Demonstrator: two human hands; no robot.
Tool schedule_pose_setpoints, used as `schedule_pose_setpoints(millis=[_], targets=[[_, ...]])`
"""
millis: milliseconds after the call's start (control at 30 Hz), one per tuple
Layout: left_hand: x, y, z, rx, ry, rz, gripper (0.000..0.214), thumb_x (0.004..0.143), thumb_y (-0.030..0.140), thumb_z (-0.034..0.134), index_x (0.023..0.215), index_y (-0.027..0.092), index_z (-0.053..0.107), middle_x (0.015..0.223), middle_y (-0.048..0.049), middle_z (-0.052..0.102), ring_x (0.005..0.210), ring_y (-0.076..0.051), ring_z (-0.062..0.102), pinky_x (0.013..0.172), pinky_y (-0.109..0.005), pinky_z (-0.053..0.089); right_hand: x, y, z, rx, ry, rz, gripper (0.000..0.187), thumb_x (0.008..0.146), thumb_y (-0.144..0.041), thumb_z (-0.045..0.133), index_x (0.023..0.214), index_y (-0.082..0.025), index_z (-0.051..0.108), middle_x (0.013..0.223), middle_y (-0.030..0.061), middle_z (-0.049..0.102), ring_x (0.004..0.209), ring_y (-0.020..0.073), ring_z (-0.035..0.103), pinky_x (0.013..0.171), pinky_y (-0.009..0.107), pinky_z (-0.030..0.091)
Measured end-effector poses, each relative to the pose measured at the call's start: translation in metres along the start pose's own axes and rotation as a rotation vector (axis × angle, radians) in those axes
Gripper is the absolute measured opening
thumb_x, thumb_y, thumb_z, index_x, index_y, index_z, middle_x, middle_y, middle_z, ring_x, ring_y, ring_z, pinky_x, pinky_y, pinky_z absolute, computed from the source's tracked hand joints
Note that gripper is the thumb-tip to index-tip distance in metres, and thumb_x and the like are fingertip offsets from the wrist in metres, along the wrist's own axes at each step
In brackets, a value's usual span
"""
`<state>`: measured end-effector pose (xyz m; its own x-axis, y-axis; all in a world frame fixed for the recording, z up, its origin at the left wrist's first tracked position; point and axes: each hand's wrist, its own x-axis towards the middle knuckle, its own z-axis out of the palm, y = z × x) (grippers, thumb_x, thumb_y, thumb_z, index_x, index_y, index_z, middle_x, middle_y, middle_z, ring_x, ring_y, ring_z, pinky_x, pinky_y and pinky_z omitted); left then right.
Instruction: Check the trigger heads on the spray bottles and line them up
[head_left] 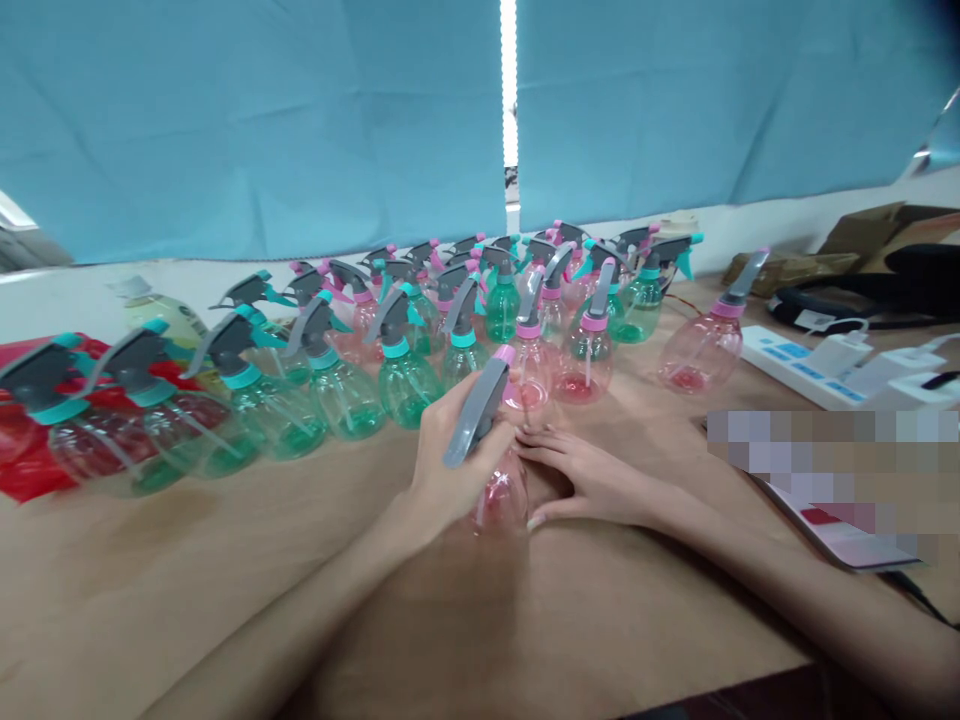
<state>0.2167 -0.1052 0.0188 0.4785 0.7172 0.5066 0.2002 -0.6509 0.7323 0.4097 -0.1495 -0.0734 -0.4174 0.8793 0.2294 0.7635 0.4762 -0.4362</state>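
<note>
A clear pink spray bottle (501,495) stands on the brown tabletop in front of me. Its grey trigger head (478,412) has a pink nozzle. My left hand (448,450) is closed round the neck, just below the trigger. From the right, my right hand (581,475) holds the bottle's body between fingertips and thumb, the fingers reaching behind it. The left hand hides the collar and part of the body. Just beyond stand other pink spray bottles (586,365) and a row of green ones (346,400).
Many more spray bottles crowd the back. On the right are a white power strip (802,365) with plugs, black headphones (862,290), a cardboard box (885,235) and a flat device (862,535), partly pixelated. Red plastic (30,465) lies far left. A blue curtain (300,120) hangs behind.
</note>
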Motion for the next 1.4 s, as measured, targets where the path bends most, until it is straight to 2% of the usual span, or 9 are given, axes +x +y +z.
schedule_pose_setpoints(millis=[433, 633, 733, 967, 1067, 1267, 1400], targets=[[0.0018, 0.0002, -0.0001, -0.085, -0.052, -0.001, 0.014, 0.074, 0.012, 0.049, 0.084, 0.018, 0.057, 0.073, 0.0015, 0.056, 0.066, -0.012, 0.052, 0.071, -0.029, 0.052, -0.0008, 0.0001, 0.0004, -0.01, 0.007, -0.003, 0.093, 0.071, -0.074, 0.059, 0.141, -0.016, 0.045, 0.148, 0.0173, 0.041, 0.138, 0.0327, 0.035, 0.113, 0.05, 0.028], [0.0054, -0.0011, 0.0006, -0.157, -0.114, -0.011, 0.015, 0.071, 0.01, 0.048, 0.082, 0.018, 0.055, 0.069, 0.0025, 0.054, 0.063, -0.012, 0.051, 0.07, -0.029, 0.052, 0.0, -0.0016, -0.0015, -0.035, -0.011, -0.01, 0.093, 0.073, -0.074, 0.057, 0.139, -0.009, 0.047, 0.147, 0.0204, 0.041, 0.138, 0.033, 0.035, 0.113, 0.051, 0.03], [0.0054, -0.002, 0.001, -0.159, -0.114, -0.011, 0.016, 0.072, 0.009, 0.048, 0.081, 0.018, 0.056, 0.069, 0.0017, 0.055, 0.065, -0.013, 0.052, 0.071, -0.029, 0.052, -0.0002, -0.0011, -0.0008, -0.023, 0.012, -0.013, 0.09, 0.073, -0.074, 0.057, 0.139, -0.013, 0.047, 0.147, 0.0187, 0.042, 0.137, 0.0325, 0.036, 0.112, 0.052, 0.031], [0.0057, -0.004, 0.0017, -0.192, -0.142, 0.024, 0.031, 0.073, 0.008, 0.046, 0.099, 0.02, 0.06, 0.078, 0.0003, 0.06, 0.07, -0.013, 0.056, 0.074, -0.029, 0.052, -0.0009, 0.0005, 0.0004, -0.032, 0.023, -0.025, 0.089, 0.073, -0.073, 0.058, 0.139, -0.015, 0.047, 0.147, 0.018, 0.043, 0.138, 0.0318, 0.036, 0.112, 0.051, 0.031], [0.0059, -0.004, 0.0012, -0.173, -0.135, 0.009, 0.029, 0.073, 0.009, 0.047, 0.096, 0.02, 0.06, 0.074, 0.0015, 0.059, 0.068, -0.013, 0.056, 0.071, -0.028, 0.051, -0.0012, 0.0012, 0.0008, -0.024, 0.035, -0.033, 0.087, 0.074, -0.072, 0.058, 0.14, -0.018, 0.047, 0.147, 0.0165, 0.043, 0.138, 0.0315, 0.035, 0.112, 0.051, 0.031], [0.0066, 0.0007, -0.003, -0.093, -0.133, 0.018, 0.022, 0.073, 0.011, 0.048, 0.088, 0.02, 0.061, 0.066, 0.0039, 0.055, 0.062, -0.012, 0.052, 0.064, -0.025, 0.045, -0.0009, 0.0018, 0.0009, -0.025, 0.021, -0.032, 0.09, 0.074, -0.073, 0.057, 0.14, -0.014, 0.046, 0.147, 0.0177, 0.042, 0.139, 0.0312, 0.035, 0.113, 0.051, 0.029], [0.0071, 0.0047, -0.0045, -0.084, -0.128, 0.01, 0.019, 0.071, 0.011, 0.048, 0.082, 0.019, 0.061, 0.067, 0.0035, 0.057, 0.06, -0.012, 0.05, 0.06, -0.024, 0.042, -0.0007, 0.0009, -0.0004, -0.028, 0.012, -0.025, 0.09, 0.074, -0.074, 0.057, 0.14, -0.014, 0.046, 0.147, 0.0171, 0.042, 0.139, 0.0312, 0.035, 0.113, 0.05, 0.029]])
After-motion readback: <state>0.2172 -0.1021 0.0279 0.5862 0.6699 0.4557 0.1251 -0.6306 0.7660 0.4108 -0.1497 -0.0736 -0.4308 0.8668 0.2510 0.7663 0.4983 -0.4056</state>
